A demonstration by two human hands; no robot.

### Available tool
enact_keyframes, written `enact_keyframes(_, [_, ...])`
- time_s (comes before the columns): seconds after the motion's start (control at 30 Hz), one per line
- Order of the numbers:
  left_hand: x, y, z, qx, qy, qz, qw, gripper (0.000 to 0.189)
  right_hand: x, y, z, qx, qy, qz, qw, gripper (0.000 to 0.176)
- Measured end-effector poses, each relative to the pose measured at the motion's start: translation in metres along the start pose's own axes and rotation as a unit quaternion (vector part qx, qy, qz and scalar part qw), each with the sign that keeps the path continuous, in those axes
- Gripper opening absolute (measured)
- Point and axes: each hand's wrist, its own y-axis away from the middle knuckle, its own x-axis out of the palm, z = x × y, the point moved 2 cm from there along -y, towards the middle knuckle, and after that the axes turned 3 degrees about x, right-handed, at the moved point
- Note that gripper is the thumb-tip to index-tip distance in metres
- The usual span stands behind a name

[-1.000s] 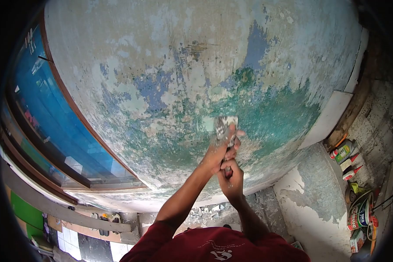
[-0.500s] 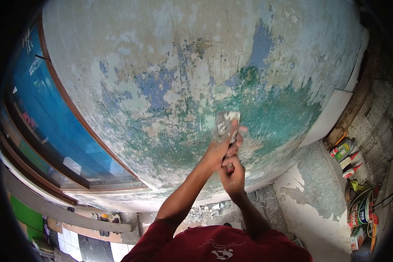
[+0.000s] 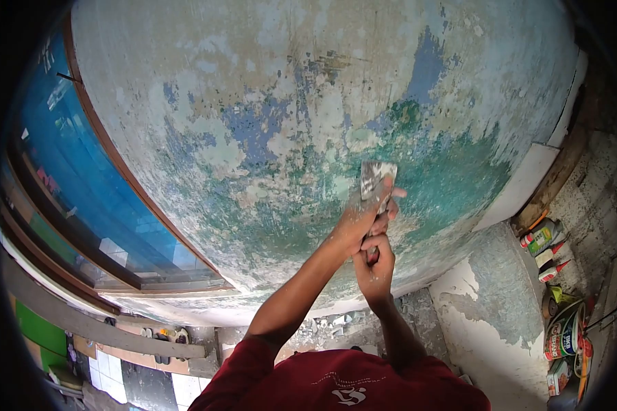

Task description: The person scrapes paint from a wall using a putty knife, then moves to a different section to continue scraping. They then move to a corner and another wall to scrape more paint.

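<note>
Just below the blade of the scraper (image 3: 376, 179), the left hand (image 3: 363, 218) gripped its neck, fingers reaching onto the metal; lower still, the right hand (image 3: 378, 270) was curled tightly around the handle. The scraper seemed pressed to the wall (image 3: 253, 48), having slid slightly upward within the last second, so the stroke likely brought it over higher paint. Green paint (image 3: 459, 175) spread right of the scraper, a blue patch (image 3: 428, 68) above it; far left stood a window (image 3: 110, 185), far right some bottles (image 3: 540, 238), well below, pale debris (image 3: 339, 320).
</note>
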Motion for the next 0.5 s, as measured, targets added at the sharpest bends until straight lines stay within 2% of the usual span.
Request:
enact_keyframes(0.1, [-0.001, -0.001, 0.000, -0.007, -0.001, 0.005, 1.000, 0.053, 0.001, 0.001, 0.000, 0.011, -0.005, 0.006, 1.000, 0.021])
enact_keyframes(0.23, [-0.023, 0.010, 0.040, -0.029, -0.021, -0.005, 0.999, 0.053, 0.005, 0.033, -0.022, 0.016, 0.047, -0.025, 0.998, 0.017])
enact_keyframes(0.4, [-0.042, 0.025, 0.065, -0.047, 0.005, -0.040, 0.998, 0.054, 0.008, 0.058, -0.048, 0.084, 0.057, 0.017, 0.995, 0.022])
enact_keyframes(0.5, [-0.027, 0.022, 0.030, -0.005, -0.011, -0.037, 0.999, 0.054, 0.007, 0.031, -0.031, -0.005, 0.080, 0.020, 0.997, 0.024])
